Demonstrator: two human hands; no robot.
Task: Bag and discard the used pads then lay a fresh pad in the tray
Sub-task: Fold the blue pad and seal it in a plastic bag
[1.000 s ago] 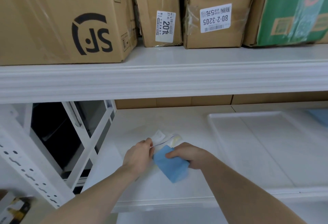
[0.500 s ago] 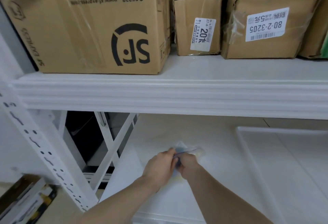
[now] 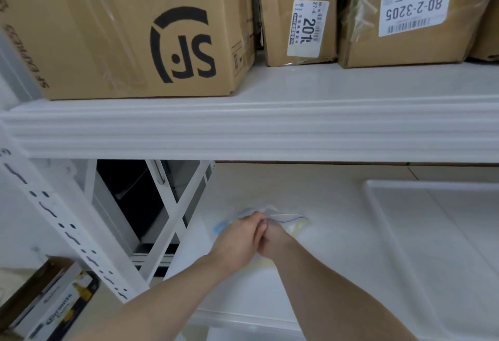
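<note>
On the lower white shelf lies a clear zip bag [image 3: 290, 223] with a coloured seal line along its mouth. My left hand [image 3: 239, 242] pinches the bag's mouth edge. My right hand [image 3: 272, 244] is pressed against the left one, its fingers mostly hidden inside or behind the bag. A bit of the blue pad [image 3: 220, 226] shows through the plastic at the left of my left hand. The white tray [image 3: 378, 197] sits to the right on the same shelf, with only its left part in view.
Cardboard boxes [image 3: 129, 29] stand on the upper shelf, whose thick white front edge [image 3: 243, 130] hangs over my hands. White perforated uprights and cross braces [image 3: 172, 213] are at the left. A carton of bottles [image 3: 51, 305] sits on the floor at lower left.
The blue pad held in my right hand a second ago has gone into the clear bag, and my hands have closed together at its mouth. The view has shifted left and closer.
</note>
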